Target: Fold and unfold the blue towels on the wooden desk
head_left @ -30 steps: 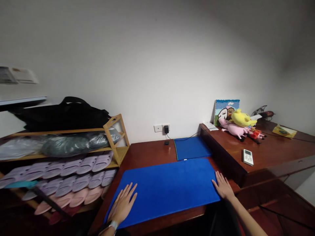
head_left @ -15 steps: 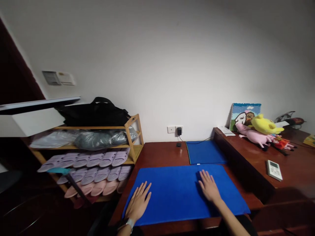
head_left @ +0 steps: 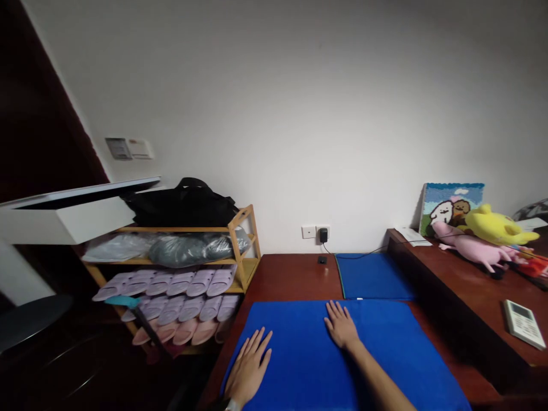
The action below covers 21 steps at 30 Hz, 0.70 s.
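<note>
A large blue cloth (head_left: 299,365) lies spread over the dark red-brown desk (head_left: 291,277). Flat on its left side rests my left hand (head_left: 250,365), fingers stretched out, with a watch band at the wrist. My right hand (head_left: 341,326) lies palm down near the cloth's far edge, its fingers extended and a little apart. Neither hand holds anything. Behind the large cloth, a second, smaller blue cloth (head_left: 372,275) lies at the back of the desk against the wall.
A wooden shoe rack (head_left: 244,265) on the left carries purple slippers (head_left: 201,282), bagged items and a black bag (head_left: 188,205). On the raised surface at right are plush toys (head_left: 471,248), a picture (head_left: 454,202) and a white remote (head_left: 524,323). A black plug (head_left: 323,234) sits in the wall socket.
My right hand has moved from the cloth's right edge leftward and inward to its far edge. My left hand stays on the left side. The view has turned left.
</note>
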Each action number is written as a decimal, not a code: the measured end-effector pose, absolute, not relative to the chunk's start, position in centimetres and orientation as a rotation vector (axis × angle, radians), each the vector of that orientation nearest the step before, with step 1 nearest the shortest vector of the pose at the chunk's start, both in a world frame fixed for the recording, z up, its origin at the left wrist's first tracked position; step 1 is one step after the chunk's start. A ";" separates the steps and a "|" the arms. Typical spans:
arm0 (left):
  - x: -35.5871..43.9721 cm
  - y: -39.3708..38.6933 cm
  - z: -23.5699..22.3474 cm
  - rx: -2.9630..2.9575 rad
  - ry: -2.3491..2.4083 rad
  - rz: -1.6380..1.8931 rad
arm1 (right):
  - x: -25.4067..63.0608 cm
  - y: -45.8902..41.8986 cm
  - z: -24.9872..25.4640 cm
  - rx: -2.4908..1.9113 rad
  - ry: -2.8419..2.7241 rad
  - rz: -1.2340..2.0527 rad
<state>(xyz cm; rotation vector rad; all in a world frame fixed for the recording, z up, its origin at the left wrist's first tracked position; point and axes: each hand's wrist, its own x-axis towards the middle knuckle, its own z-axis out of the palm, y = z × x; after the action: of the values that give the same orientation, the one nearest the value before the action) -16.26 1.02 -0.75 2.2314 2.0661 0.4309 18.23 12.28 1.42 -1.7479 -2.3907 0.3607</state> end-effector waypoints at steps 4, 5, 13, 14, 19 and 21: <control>-16.6 1.3 -1.2 2.248 2.078 0.436 | 28.9 13.0 -0.3 -2.050 -2.217 0.220; -16.6 1.4 -1.2 2.251 2.082 0.435 | 31.6 13.2 -0.7 -2.123 -2.161 0.188; -15.4 2.6 2.3 2.118 2.194 0.252 | 42.5 14.4 -2.9 -2.356 -1.902 0.164; -15.1 3.3 3.1 2.115 2.219 0.216 | 42.5 14.4 -3.1 -2.352 -1.901 0.160; -15.7 8.3 4.9 2.209 2.322 0.187 | 42.1 14.4 -3.6 -2.324 -1.921 0.134; -17.0 10.0 4.0 2.175 2.352 0.180 | 42.2 14.6 -4.0 -2.323 -1.917 0.134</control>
<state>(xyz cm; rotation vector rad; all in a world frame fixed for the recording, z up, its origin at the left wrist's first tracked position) -17.03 10.01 3.98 2.1751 2.3518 0.1803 42.15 14.55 -3.96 -2.3232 -1.9170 0.1340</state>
